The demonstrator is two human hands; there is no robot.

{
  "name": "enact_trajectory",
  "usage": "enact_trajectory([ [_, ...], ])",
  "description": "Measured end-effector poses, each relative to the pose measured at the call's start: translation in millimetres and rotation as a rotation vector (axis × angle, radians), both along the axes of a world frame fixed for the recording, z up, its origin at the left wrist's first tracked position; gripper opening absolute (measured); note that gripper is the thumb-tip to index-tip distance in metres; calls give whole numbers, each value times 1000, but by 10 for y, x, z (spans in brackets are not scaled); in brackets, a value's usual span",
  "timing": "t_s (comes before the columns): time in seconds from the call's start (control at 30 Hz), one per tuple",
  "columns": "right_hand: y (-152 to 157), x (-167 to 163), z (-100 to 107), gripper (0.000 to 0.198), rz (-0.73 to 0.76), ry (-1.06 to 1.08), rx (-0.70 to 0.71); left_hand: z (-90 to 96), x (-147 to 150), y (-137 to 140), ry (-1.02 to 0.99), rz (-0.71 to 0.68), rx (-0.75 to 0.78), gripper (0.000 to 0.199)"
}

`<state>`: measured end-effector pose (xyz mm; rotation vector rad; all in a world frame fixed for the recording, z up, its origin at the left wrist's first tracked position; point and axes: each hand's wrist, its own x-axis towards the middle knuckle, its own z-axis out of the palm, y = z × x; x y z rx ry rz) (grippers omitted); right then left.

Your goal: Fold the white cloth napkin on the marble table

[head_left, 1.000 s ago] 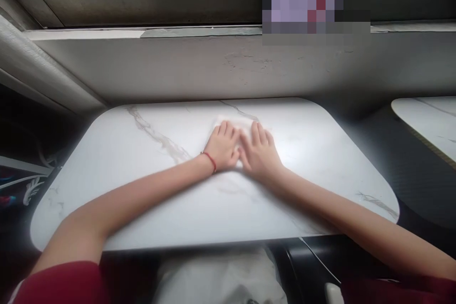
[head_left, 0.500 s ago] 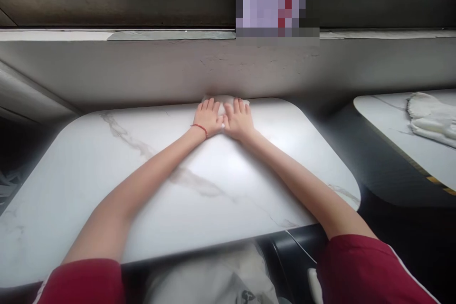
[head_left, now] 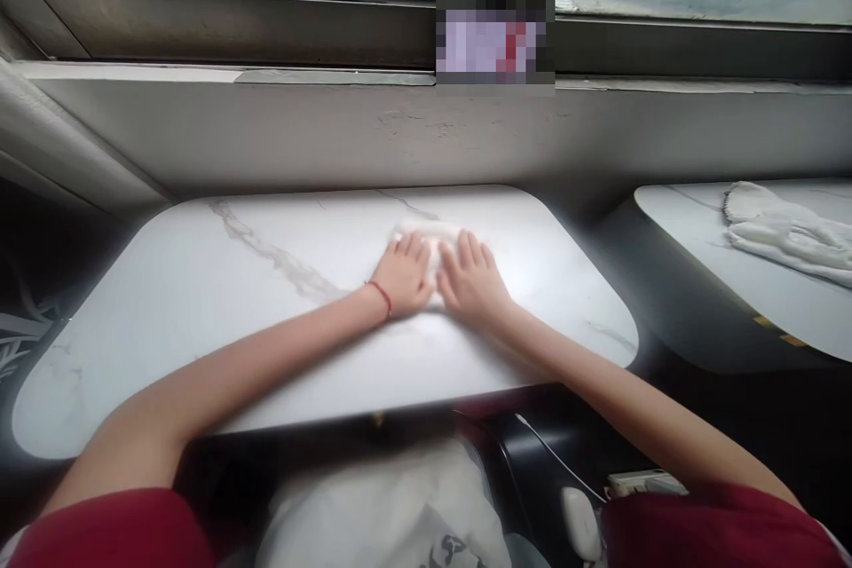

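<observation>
A white cloth [head_left: 432, 229] lies flat on the white marbled tabletop [head_left: 286, 364], mostly covered by my two hands. My left hand [head_left: 403, 271], with a red string bracelet at the wrist, presses on its left part, palm down and fingers stretched forward. On the right part rests my right hand [head_left: 474, 275], also palm down, its fingers extended and slightly spread. The thumbs are near each other over the cloth's middle. A little of the cloth shows beyond the fingertips and between the hands.
A second table [head_left: 825, 319] stands to the right across a gap, with a bunched white knitted item [head_left: 785, 226] on it. Beyond the tabletop is a wall [head_left: 299, 133] under windows. Below the near edge are a white bag [head_left: 373, 515] and a white cable [head_left: 559, 457].
Both hands have slid back from the table's far edge toward me, and the cloth has come with them. The camera view has tilted and shifted slightly.
</observation>
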<state>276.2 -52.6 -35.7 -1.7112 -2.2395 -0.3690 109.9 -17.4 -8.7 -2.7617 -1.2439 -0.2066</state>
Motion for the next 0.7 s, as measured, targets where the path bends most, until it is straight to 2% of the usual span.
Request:
enact_trajectory([
  [0.07,-410,81,8,58,21,-24,-12,-15,31,-385,11,-58,5,65],
  [0.13,-680,168,25,59,37,-36,-29,-30,111,-658,16,-82,13,67],
  [0.2,-767,266,41,61,38,-41,-54,-41,242,-771,10,-74,10,68],
  [0.27,-685,388,47,61,22,-50,-77,-43,411,-722,2,-55,-2,68],
  [0.37,-376,633,24,60,-12,-65,-80,-33,687,-429,-2,-46,-14,67],
  [0.53,258,1049,-76,56,-109,4,-19,-26,1056,284,-35,-113,-18,64],
  [0.6,528,1140,-105,56,-147,31,1,-33,1157,573,-45,-136,-20,63],
  [0.7,936,1194,-111,56,-196,56,7,-41,1286,954,-79,-83,-31,61],
])
